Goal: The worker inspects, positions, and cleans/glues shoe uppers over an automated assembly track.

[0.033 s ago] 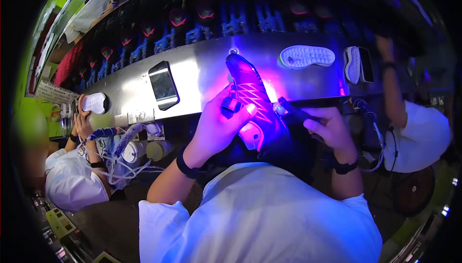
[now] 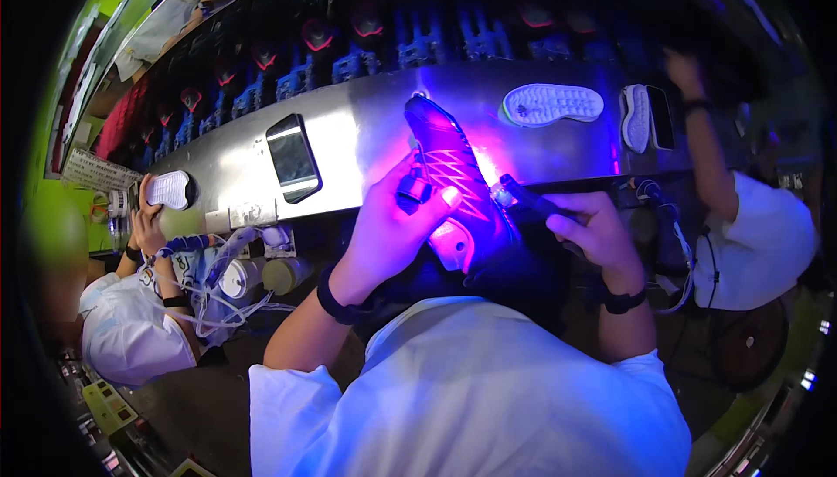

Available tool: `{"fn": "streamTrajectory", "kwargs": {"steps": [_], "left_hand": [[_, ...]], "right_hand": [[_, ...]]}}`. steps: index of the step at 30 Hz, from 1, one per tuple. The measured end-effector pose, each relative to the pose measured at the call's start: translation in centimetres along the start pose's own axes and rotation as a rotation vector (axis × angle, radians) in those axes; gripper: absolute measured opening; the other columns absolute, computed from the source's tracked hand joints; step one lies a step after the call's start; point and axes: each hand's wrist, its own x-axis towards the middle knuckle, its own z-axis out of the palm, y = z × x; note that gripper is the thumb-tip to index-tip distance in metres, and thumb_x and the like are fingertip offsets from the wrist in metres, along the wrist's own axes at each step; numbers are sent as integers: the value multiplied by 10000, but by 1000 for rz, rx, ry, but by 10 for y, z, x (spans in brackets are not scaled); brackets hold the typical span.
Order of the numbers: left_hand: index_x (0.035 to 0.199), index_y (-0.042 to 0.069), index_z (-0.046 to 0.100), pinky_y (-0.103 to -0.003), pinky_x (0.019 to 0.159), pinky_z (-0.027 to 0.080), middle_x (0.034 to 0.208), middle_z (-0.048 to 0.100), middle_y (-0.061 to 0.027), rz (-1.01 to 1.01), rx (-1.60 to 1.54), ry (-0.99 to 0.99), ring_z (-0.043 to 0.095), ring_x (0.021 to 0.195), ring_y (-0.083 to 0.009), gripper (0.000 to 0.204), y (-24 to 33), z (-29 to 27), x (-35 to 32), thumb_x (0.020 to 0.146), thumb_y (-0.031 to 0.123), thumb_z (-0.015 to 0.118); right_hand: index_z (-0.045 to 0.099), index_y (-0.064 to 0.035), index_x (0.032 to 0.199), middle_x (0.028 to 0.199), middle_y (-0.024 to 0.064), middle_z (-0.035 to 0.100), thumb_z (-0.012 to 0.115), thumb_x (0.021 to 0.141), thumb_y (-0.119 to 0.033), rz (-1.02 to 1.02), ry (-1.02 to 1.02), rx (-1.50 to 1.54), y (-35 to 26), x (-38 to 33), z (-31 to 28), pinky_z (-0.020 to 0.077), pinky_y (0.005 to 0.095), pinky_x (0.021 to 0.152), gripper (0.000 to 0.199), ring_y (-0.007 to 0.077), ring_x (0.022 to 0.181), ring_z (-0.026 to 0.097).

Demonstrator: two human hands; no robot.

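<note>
A dark shoe upper with zigzag lacing lines, lit pink and violet, is held in front of me, its toe pointing away. Its heel end shows a bright pink part with a small hole. My left hand is closed round the shoe's left side, thumb on top. A dark band-like piece sits at its fingers. My right hand grips a dark-handled brush-like tool. The tool's pale, glowing tip is at the shoe's right lower edge; whether it touches is hard to tell in the glare.
On the metal bench lie a phone, a white sole, another sole and a second phone. A dark rack runs behind. Co-workers sit at both sides; the left one holds a white sole. Cables hang nearby.
The tool in my right hand has shifted slightly, its tip a little farther up along the shoe's edge. My left hand keeps its hold on the shoe.
</note>
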Motion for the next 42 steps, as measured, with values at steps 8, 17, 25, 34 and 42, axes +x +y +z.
{"fn": "streamTrajectory", "kwargs": {"steps": [8, 17, 25, 34, 42], "left_hand": [[1220, -29, 586, -302, 867, 514, 1065, 686, -92, 89, 37, 121, 636, 980, -142, 440, -7, 9, 28, 901, 239, 729], [1117, -2, 627, -250, 774, 517, 953, 690, -41, -155, -127, 223, 654, 848, -102, 352, -11, 8, 32, 982, 324, 623], [1153, 39, 596, -298, 765, 549, 987, 676, -66, -358, -554, 100, 665, 841, -157, 447, -6, 10, 17, 1030, 456, 490], [1354, 69, 438, -390, 928, 576, 1272, 577, -155, -590, -908, -1, 641, 1093, -296, 489, -12, 2, -8, 1035, 439, 472], [1215, 29, 546, -390, 852, 625, 1093, 635, -198, -852, -1554, -139, 679, 941, -356, 424, -22, -4, -17, 1041, 407, 458]], "right_hand": [[701, -5, 1166, 993, 91, 737, 743, 850, -103, -177, -58, -193, 15, 4, -32, 501, 286, 848, 334, 139, 915, 668], [707, 6, 1120, 738, 57, 608, 744, 822, -82, -400, 114, -323, 17, 19, -24, 426, 275, 627, 313, 137, 669, 563], [705, -8, 1131, 704, 86, 578, 746, 794, -40, -503, 178, -526, -27, 21, -18, 403, 284, 581, 341, 160, 613, 540], [715, -39, 1135, 678, 75, 540, 759, 786, -25, -505, 140, -615, -49, 20, -13, 369, 285, 550, 352, 150, 591, 500], [707, -28, 1159, 727, 46, 590, 758, 798, -41, -532, 92, -548, -41, 31, -7, 372, 254, 567, 365, 112, 609, 493]]}}
